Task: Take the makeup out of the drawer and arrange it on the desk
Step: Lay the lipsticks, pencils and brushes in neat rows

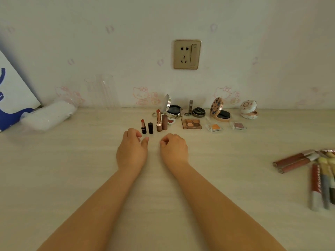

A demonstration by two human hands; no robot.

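Just before four opened compacts (220, 109), left hand (132, 149) and right hand (174, 148) hover loosely curled, holding nothing.

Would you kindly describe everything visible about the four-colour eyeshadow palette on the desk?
The eyeshadow palette is a small rectangular case lying flat on the desk, with what looks like a clear lid opened to the left. It shows four round pans in brown and peach shades. It sits near the wall, right of the upright lipsticks; neither hand touches it.

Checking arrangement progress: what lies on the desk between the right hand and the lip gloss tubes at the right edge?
Only bare desk between the right hand and the lip gloss tubes, per the head view.
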